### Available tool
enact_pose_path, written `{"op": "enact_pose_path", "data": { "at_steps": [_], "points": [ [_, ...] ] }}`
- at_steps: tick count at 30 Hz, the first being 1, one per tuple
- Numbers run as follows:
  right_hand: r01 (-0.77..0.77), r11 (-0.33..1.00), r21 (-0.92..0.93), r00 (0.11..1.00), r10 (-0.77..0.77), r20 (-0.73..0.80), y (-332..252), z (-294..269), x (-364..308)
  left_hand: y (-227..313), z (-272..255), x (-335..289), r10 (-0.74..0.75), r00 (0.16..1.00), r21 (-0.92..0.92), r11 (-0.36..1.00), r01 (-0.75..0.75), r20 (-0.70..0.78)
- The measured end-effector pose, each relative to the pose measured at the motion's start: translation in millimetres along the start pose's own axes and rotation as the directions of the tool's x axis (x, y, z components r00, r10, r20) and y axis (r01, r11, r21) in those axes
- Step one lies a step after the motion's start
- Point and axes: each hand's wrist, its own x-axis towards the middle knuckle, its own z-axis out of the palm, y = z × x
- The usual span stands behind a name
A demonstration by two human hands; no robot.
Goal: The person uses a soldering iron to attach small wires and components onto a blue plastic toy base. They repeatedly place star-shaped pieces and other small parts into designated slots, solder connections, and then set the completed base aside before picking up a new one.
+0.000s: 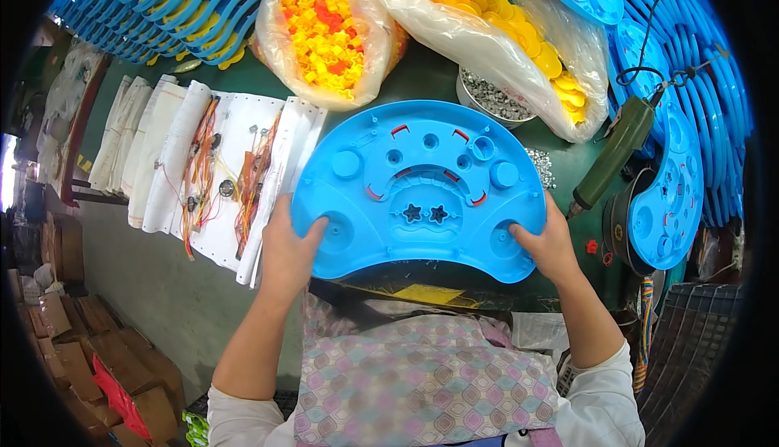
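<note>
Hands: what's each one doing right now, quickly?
Left hand: holding the left end of the blue panel.
Right hand: holding its right end.

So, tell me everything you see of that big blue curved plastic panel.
The big blue curved panel looks like moulded plastic, with an arched far edge, a hollowed near edge and a rounded lobe each side. Its face shows round recesses, raised round parts, small red strips and two dark star shapes. It is over the green table, the left hand gripping one lobe and the right hand the other, thumbs on its face. Table contact is unclear.
</note>
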Motion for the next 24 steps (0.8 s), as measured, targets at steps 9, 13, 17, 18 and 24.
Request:
{"op": "enact_pose_path", "data": {
  "at_steps": [9, 13, 17, 18, 24],
  "points": [
    [0.000, 1.000, 0.016, 1.000, -0.001, 0.012, -4.4, -2.5, 3.6, -3.3, 6.6, 0.0, 0.023, 0.999, 0.068, 0.997, -0.021, -0.029],
    [-0.024, 0.998, 0.062, 1.000, 0.022, 0.022, -8.0, -3.3, 3.4, -0.6, 4.4, 5.2, 0.041, 0.999, 0.121, 0.992, -0.041, 0.008],
    [-0.020, 0.999, 0.049, 1.000, 0.019, 0.021, -2.9, -3.3, 4.6, 3.2, -0.2, 10.6, 0.028, 0.998, 0.041, 0.999, -0.030, 0.050],
    [-0.023, 0.998, 0.056, 1.000, 0.022, 0.021, -4.1, -3.3, 4.1, 2.1, 1.2, 10.5, 0.046, 0.998, 0.054, 0.997, -0.048, 0.040],
    [-0.020, 0.998, 0.062, 0.999, 0.018, 0.027, -6.7, -1.4, 4.5, 1.1, -2.1, 5.4, 0.108, 0.994, 0.117, 0.987, -0.111, 0.031]
  ]
}}
